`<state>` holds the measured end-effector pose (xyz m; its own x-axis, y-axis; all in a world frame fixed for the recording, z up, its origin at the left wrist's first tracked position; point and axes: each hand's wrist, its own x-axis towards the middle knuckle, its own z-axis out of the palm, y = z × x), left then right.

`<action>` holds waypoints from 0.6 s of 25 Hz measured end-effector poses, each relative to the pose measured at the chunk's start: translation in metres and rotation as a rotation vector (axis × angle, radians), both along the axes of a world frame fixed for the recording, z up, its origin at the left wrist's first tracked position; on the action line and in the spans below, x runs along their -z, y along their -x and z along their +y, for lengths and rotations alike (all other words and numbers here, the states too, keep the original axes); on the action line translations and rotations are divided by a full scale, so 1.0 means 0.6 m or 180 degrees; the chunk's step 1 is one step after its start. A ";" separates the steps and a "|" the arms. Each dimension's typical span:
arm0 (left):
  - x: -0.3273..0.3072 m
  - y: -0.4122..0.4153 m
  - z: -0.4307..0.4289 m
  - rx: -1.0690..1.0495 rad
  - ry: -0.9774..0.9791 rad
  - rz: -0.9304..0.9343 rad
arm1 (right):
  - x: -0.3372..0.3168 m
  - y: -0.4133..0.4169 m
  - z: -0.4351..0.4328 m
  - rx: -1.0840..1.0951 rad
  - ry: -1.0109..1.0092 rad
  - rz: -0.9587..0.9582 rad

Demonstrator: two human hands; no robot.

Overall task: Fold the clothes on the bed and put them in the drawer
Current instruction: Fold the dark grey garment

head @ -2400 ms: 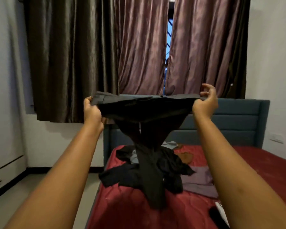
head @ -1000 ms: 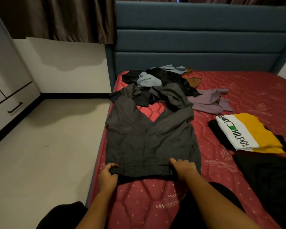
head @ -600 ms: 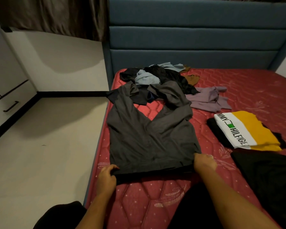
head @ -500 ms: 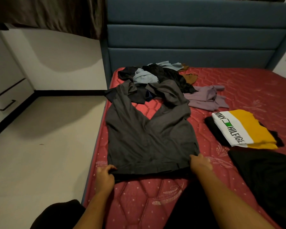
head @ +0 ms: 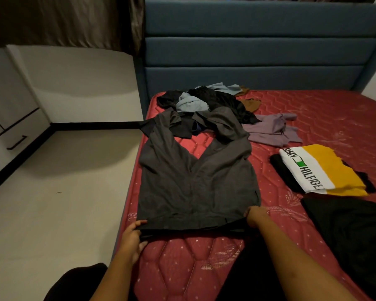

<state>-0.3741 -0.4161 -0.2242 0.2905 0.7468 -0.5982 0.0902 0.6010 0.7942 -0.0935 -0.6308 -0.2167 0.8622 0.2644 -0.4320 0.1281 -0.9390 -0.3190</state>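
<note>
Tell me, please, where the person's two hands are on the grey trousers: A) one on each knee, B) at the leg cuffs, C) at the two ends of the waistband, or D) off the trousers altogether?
C: the left hand and the right hand each grip one end of the waistband of the grey trousers, whose legs point away from the person.

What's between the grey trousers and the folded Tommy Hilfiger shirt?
Only a bare strip of red mattress, seen in the head view. The grey trousers and the Tommy Hilfiger shirt lie apart; the purple garment sits farther toward the headboard.
</note>
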 end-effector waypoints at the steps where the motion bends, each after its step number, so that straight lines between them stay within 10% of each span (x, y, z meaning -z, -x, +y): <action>1: -0.006 0.003 0.002 0.0043 0.0111 -0.0091 | -0.007 -0.001 0.000 0.0265 -0.0248 0.0161; 8: -0.066 -0.032 0.010 -0.0017 0.0093 -0.0876 | -0.088 0.012 0.002 0.0554 -0.2245 0.1347; 15: -0.159 -0.109 -0.026 0.0068 -0.1331 -0.0889 | -0.170 0.063 0.108 -0.0296 -0.2559 -0.0883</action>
<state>-0.3089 -0.4317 -0.1285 0.4148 0.8981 -0.1461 -0.1513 0.2264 0.9622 -0.1314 -0.5661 -0.1147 0.8687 0.4748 0.1408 0.3654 -0.4225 -0.8294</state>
